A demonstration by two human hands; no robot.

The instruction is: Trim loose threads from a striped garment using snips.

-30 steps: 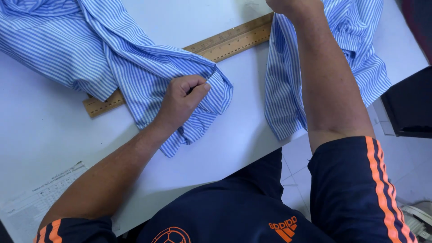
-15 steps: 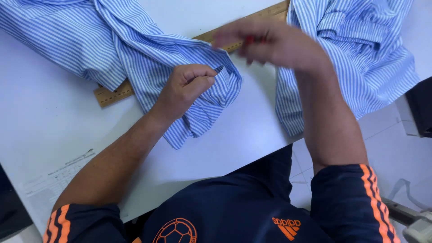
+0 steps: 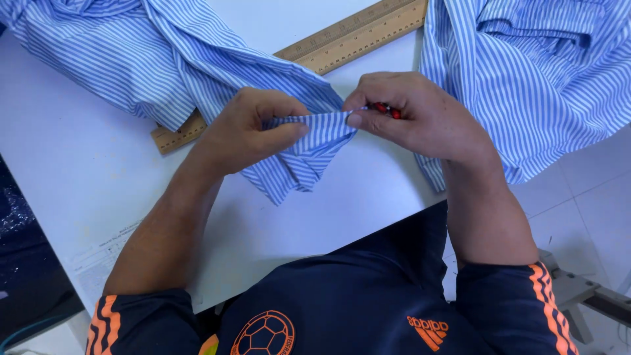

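Red tool (image 3: 384, 110) mostly hidden by fingers (image 3: 368, 121)

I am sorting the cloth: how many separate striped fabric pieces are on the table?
2 seem visible: one striped piece at left, pinched by both hands; another striped piece at right. They may join beyond the picture.

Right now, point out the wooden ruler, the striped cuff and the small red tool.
wooden ruler (image 3: 355, 36), head view, on its upper flat face.
striped cuff (image 3: 322, 125), head view, on the stretched edge.
small red tool (image 3: 384, 110), head view, on its red handle.
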